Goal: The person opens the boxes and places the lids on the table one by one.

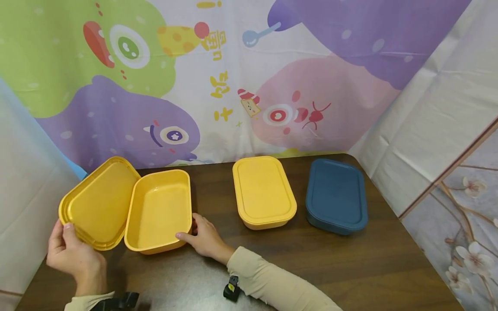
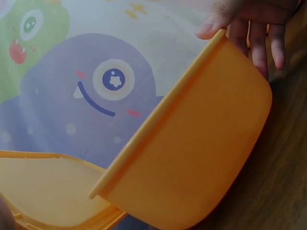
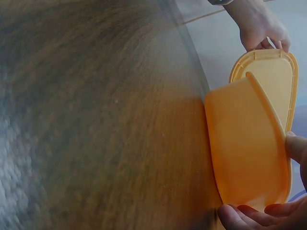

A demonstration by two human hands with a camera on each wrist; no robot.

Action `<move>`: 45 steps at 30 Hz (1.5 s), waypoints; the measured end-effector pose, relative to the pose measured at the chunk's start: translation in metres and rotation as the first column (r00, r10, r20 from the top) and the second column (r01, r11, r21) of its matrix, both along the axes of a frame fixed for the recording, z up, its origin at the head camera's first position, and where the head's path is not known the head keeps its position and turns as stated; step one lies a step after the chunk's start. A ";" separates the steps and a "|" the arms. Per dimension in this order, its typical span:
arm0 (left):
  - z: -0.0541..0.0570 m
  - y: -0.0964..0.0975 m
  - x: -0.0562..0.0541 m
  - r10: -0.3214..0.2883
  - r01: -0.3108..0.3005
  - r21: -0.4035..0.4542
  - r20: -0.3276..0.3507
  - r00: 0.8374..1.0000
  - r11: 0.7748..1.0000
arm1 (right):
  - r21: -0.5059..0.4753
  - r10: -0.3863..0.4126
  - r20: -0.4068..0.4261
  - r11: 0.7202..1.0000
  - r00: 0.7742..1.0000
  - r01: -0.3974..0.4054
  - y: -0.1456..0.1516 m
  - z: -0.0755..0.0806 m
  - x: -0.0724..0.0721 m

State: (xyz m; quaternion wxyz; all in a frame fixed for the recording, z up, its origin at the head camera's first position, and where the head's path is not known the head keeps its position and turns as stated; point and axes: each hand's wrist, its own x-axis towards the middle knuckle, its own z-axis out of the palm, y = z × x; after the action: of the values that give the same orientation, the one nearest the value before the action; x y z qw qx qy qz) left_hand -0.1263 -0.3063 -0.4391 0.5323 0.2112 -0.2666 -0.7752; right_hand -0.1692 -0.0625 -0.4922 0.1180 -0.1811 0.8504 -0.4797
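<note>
At the left of the table stands an open yellow food container (image 1: 159, 211), with nothing inside it. My right hand (image 1: 206, 237) grips its near right corner, thumb over the rim and fingers along the outer wall. My left hand (image 1: 75, 250) pinches the near edge of a yellow lid (image 1: 103, 203), which is tilted beside the container with its ribbed underside showing. In the right wrist view the lid (image 3: 268, 62) stands up behind the container (image 3: 247, 143). The left wrist view has the container's outer wall (image 2: 192, 139) close up.
A lidded yellow container (image 1: 264, 190) sits right of centre on the dark wooden table (image 1: 218, 276). Right of that is a lidded blue container (image 1: 336, 194). A cartoon-printed curtain (image 1: 233, 86) hangs along the table's back edge, with pale panels at both sides.
</note>
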 end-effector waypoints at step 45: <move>-0.013 -0.020 0.027 0.104 -0.015 -0.210 0.418 0.902 0.978 | -0.002 0.004 0.001 1.000 1.000 -0.004 -0.001 0.001 0.005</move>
State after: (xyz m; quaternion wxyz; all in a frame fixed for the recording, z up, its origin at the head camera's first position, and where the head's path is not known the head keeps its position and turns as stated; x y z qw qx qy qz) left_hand -0.0997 -0.3258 -0.4521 0.5032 0.3287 -0.4471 -0.6624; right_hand -0.1638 -0.0637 -0.4909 0.1194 -0.1827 0.8494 -0.4804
